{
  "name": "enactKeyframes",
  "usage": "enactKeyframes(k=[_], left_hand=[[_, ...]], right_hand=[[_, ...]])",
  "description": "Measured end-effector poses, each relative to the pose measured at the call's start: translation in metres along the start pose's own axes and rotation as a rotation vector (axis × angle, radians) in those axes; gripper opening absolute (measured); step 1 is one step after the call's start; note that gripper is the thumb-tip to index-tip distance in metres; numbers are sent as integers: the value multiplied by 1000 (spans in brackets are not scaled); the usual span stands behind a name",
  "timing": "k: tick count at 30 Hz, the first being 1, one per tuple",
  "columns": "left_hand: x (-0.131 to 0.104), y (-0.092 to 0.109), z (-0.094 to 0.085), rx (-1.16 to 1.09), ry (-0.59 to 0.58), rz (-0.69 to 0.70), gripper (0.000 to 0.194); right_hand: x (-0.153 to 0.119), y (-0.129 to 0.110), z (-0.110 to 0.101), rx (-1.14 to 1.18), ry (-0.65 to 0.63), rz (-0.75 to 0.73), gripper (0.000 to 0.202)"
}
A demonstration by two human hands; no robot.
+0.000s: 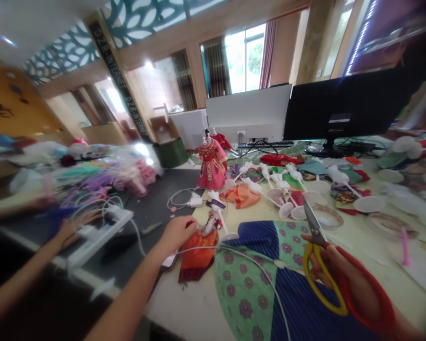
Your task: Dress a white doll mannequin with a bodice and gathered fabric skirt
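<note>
My right hand [351, 270] grips scissors [314, 222] with red and yellow handles, blades pointing up and away. Below them lies a patchwork cloth [246, 284] of green flowered and navy striped panels. At the cloth's left, my left hand [179, 232] is curled beside an orange doll dress [199, 258]. Its fingertips are hidden, so what they hold cannot be made out. A small dressed white mannequin [216, 201] lies just beyond those fingers. A white cable [248, 255] runs from near my left hand across the cloth.
Several white mannequins on round bases [279, 180] lie among small garments. Behind stand dressed dolls [211, 166], a white monitor [248, 111] and a black monitor [341, 109]. On the left, another person's hand [71, 227] is by a power strip [102, 237]. Tape rolls [326, 217] sit right.
</note>
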State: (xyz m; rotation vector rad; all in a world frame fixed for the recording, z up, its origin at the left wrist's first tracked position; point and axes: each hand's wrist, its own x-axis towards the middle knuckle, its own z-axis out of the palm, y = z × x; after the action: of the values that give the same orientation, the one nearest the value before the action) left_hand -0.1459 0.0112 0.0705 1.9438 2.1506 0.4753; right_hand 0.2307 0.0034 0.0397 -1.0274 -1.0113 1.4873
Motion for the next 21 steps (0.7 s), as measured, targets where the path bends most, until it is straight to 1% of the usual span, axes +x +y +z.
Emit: enactKeyframes(k=[3, 8, 10, 12, 14, 16, 19, 21], left_hand=[[2, 9, 4, -35, 1, 42, 23], [-2, 23, 1, -77, 26, 89, 25], [-9, 35, 1, -99, 21, 130, 26], [-19, 48, 6, -125, 0, 185, 24], [-29, 63, 15, -153, -46, 275, 21], [-39, 78, 27, -173, -119, 429, 21], [-51, 96, 43, -128, -202, 593, 21], [-56, 104, 47, -85, -267, 677, 19]], right_hand=[[4, -5, -7, 77, -52, 17, 42], [7, -15, -13, 153, 13, -4, 41], [7, -18, -14, 181, 38, -16, 41], [8, -20, -15, 198, 59, -31, 40], [9, -21, -16, 199, 73, -52, 40], [9, -22, -17, 190, 84, -73, 41], [10, -22, -18, 189, 90, -80, 44], [9, -23, -18, 190, 101, -66, 46]])
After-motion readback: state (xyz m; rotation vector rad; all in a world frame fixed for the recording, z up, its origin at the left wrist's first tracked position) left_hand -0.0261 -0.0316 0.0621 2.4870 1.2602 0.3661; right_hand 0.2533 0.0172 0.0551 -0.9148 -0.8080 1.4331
